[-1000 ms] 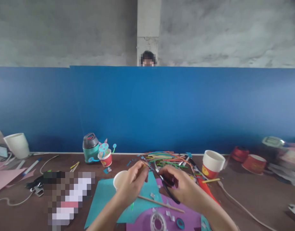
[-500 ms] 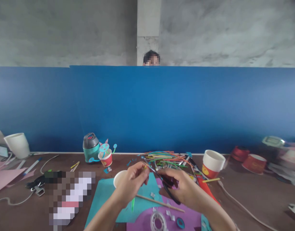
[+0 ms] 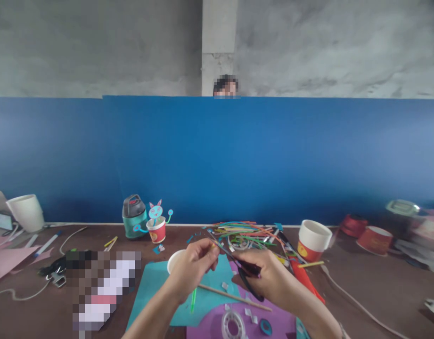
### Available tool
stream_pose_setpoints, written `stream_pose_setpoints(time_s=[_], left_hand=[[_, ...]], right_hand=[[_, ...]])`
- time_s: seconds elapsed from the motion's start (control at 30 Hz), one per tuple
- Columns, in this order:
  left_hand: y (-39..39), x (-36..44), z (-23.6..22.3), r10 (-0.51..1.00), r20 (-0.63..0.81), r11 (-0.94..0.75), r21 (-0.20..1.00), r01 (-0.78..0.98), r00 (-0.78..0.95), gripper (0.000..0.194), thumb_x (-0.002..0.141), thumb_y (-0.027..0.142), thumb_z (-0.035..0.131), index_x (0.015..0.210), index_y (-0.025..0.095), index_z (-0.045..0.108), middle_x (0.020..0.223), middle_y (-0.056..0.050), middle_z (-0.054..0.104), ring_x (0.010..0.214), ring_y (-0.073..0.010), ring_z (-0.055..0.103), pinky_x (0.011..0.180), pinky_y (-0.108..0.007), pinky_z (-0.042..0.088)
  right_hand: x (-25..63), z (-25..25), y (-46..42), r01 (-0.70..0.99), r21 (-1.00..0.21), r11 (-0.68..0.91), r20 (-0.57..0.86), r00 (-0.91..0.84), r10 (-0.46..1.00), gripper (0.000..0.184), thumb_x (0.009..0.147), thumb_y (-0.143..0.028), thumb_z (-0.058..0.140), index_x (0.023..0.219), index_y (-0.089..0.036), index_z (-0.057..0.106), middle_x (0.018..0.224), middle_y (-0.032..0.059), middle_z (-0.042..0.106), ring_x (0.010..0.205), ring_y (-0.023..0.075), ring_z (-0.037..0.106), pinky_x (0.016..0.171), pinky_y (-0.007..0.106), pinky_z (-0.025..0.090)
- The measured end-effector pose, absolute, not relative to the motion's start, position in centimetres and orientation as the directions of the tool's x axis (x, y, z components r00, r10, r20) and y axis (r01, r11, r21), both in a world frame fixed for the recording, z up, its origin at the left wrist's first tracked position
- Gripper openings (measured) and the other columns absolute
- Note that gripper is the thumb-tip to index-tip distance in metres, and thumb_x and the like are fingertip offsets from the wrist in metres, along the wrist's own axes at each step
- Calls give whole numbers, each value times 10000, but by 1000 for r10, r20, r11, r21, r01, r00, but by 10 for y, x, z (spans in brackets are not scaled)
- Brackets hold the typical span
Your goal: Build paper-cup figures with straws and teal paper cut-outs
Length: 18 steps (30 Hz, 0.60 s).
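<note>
My left hand (image 3: 194, 266) is closed in a pinch. A thin green straw (image 3: 193, 300) hangs below its palm, and a small yellowish tip shows at the fingertips. In my right hand (image 3: 269, 270) are black-handled scissors (image 3: 250, 278), with blades pointing up and left to the pinched fingertips. Whether the blades touch the yellowish tip is too small to tell. Beneath both hands lie a turquoise sheet (image 3: 155, 292) and a purple sheet (image 3: 209, 325). A wooden stick (image 3: 238, 297) crosses them, and a white paper bowl (image 3: 173, 261) is partly hidden behind my left hand.
Many coloured straws (image 3: 248, 231) are heaped behind my hands. A paper cup with a cat figure (image 3: 156, 230) stands left beside a teal jar (image 3: 135, 221). Another cup (image 3: 313, 240) is at right. A tape roll (image 3: 233, 325) lies in front. A blue partition (image 3: 217, 160) closes the back.
The cat-figure cup now stands more upright, its face higher. The scissors and right hand have shifted slightly left, and the green straw has tilted a little.
</note>
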<state>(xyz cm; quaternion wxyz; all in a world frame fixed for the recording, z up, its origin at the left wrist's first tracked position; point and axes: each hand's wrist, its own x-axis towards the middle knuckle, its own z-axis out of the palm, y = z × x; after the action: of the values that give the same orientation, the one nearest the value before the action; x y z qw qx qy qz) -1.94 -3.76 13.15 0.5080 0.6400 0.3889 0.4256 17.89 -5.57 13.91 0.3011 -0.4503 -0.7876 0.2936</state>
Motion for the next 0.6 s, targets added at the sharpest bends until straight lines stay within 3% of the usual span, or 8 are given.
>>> stream_pose_setpoints(time_s=[0.43, 0.53, 0.6], left_hand=[[-38, -20, 135, 906, 125, -117, 992, -43, 405, 386, 758, 536, 627, 714, 153, 605, 532, 51, 437, 521, -90, 339, 528, -241, 251], [-37, -20, 134, 922, 106, -88, 994, -65, 373, 372, 772, 516, 624, 748, 145, 617, 555, 34, 493, 518, -87, 369, 524, -236, 267], [-36, -20, 131, 932, 94, -47, 989, -140, 350, 351, 787, 488, 624, 825, 139, 634, 627, 6, 565, 542, -88, 426, 542, -230, 307]], right_hand=[[181, 135, -55, 577, -663, 478, 254, -428, 868, 235, 790, -306, 572, 597, -172, 565, 515, -68, 331, 513, 82, 273, 468, 207, 230], [181, 134, -51, 589, -689, 423, 215, -392, 895, 125, 785, -297, 583, 776, -189, 643, 525, -70, 443, 484, 86, 351, 471, 205, 280], [182, 132, -47, 630, -679, 376, 213, -321, 923, 165, 788, -285, 570, 908, -199, 644, 559, -56, 536, 489, 103, 432, 491, 214, 322]])
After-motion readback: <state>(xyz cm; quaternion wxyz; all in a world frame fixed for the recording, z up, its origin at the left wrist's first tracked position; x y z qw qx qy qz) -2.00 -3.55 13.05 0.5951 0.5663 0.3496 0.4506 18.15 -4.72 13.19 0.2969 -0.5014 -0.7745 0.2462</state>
